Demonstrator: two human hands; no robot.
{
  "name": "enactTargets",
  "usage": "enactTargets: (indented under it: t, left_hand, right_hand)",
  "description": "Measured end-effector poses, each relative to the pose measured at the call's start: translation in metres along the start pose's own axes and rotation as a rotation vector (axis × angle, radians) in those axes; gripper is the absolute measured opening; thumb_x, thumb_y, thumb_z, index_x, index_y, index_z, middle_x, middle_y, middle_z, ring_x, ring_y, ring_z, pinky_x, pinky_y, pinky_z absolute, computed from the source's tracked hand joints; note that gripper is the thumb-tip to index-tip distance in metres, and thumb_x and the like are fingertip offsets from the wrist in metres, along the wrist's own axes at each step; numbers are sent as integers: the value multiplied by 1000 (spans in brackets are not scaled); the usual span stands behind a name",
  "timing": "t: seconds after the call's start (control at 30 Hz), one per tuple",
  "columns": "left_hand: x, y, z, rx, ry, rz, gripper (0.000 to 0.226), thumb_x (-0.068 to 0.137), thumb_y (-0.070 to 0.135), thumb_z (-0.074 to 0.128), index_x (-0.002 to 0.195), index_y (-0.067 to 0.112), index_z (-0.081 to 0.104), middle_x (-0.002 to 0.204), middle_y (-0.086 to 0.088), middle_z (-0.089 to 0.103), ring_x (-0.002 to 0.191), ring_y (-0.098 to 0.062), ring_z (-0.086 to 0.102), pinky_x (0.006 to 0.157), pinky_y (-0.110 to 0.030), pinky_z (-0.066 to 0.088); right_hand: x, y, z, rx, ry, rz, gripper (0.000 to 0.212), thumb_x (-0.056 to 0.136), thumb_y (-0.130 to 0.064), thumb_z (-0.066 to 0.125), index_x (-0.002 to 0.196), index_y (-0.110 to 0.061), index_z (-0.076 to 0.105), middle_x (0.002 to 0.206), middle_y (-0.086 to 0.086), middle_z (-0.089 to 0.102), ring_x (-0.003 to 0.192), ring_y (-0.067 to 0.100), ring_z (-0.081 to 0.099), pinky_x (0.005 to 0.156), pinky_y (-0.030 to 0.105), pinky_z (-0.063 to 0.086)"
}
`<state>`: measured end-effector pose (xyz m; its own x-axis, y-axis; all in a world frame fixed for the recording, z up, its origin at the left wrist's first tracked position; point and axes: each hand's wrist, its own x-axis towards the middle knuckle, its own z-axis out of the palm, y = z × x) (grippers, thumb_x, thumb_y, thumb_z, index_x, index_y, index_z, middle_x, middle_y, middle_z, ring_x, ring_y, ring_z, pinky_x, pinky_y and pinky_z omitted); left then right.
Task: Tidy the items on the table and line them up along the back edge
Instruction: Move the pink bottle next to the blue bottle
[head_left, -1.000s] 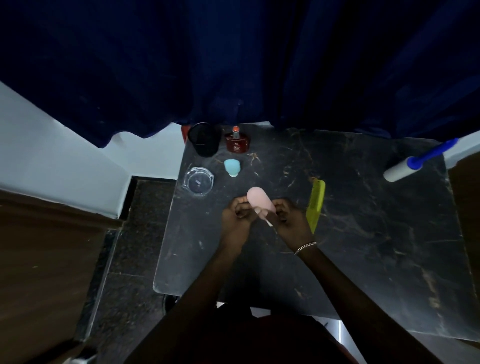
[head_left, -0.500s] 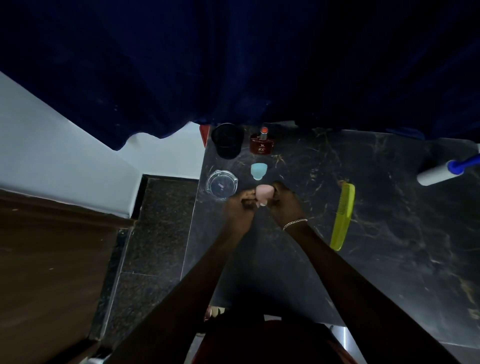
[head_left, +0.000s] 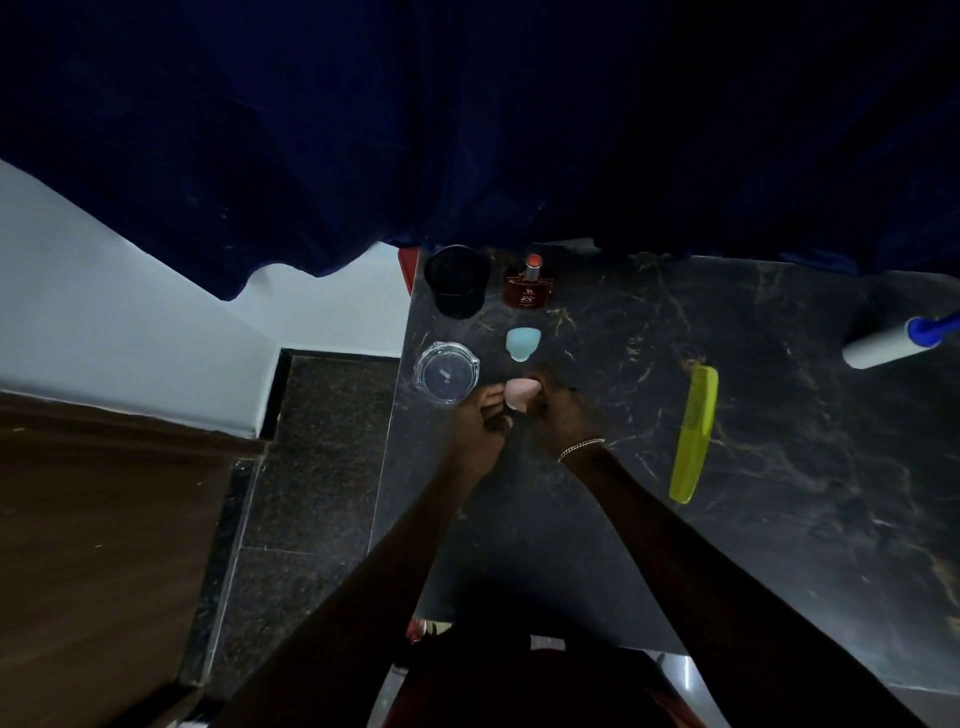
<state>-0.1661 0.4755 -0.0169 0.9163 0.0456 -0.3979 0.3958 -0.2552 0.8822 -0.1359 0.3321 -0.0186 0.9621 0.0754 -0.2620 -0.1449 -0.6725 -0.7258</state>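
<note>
A: The pink sponge (head_left: 521, 393) is held between the left hand (head_left: 480, 418) and the right hand (head_left: 558, 415), fingers closed on it from both sides, near the tabletop's (head_left: 779, 519) left edge. Whether it is touching the surface cannot be told.

B: Step in hand?

A: Placement is judged under way. A spot at the back edge is called for, beside the perfume bottle (head_left: 527, 287) and black cup (head_left: 457, 280); the blue sponge (head_left: 522, 343) in between is to be cleared.

Desk (head_left: 779, 519): dark veined marble look, glossy. Ashtray (head_left: 445, 372): clear glass. Comb (head_left: 694, 431): glossy yellow-green plastic. Curtain (head_left: 467, 130): navy cloth, matt.
</note>
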Motion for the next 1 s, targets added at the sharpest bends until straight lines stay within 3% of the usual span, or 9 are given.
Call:
enactTargets:
  t: [0.13,0.23,0.37,0.47,0.57,0.7,0.83,1.0]
  left_hand:
    - [-1,-5,5,-40,7,-24,44,90,-15,62,132,-2,58,132,-12,67,123,-21,64,109,-28,49]
    - [-1,-8,8,-72,37,-32,42,89,-17,63,128,-4,58,127,-15,67,119,-22,65,99,-18,51]
    - [0,-11,10,-105,51,-37,41,88,-18,63,127,-8,56,129,-23,67,114,-21,64,90,-8,53]
    - [0,-11,10,-119,59,-42,42,88,-17,64,128,-8,54,130,-26,66,117,-24,65,93,-14,54]
    - [-1,-12,10,-131,50,-53,42,89,-15,65,128,-8,54,131,-26,66,122,-33,65,102,-29,53]
    - [-2,-14,9,-112,50,-56,44,89,-15,65,131,-8,52,133,-26,64,119,-28,66,92,-14,54]
    - [-4,-12,6,-131,37,-88,52,90,-15,64,139,-8,46,136,-25,61,125,-34,63,102,-28,52]
    - [-13,-17,6,-97,67,-157,53,90,-5,69,139,2,50,127,-13,61,112,-20,64,96,-24,55]
  right_hand:
    - [0,6,1,0,-40,-17,33,85,-6,66,117,-11,60,105,10,71,96,22,67,81,21,45]
    - [1,6,4,21,-99,17,34,87,0,64,121,-5,60,111,14,69,96,14,59,90,29,50]
    - [1,5,6,59,-89,13,32,85,4,59,116,-5,60,106,17,69,97,26,66,91,43,54]
    - [1,6,6,65,-105,15,34,83,3,63,116,-4,60,105,17,70,100,30,67,93,46,53]
    - [0,6,6,57,-104,-1,35,83,1,64,117,-3,59,106,17,70,100,32,68,92,47,53]
    - [1,8,9,53,-120,13,35,85,2,61,120,-5,57,109,17,68,104,33,66,93,49,52]
    - [2,10,12,60,-139,49,43,88,0,60,130,-6,54,119,17,65,110,33,64,99,45,51]
    - [-3,16,7,162,-124,77,59,86,9,62,141,-2,44,132,21,60,119,36,62,103,52,49]
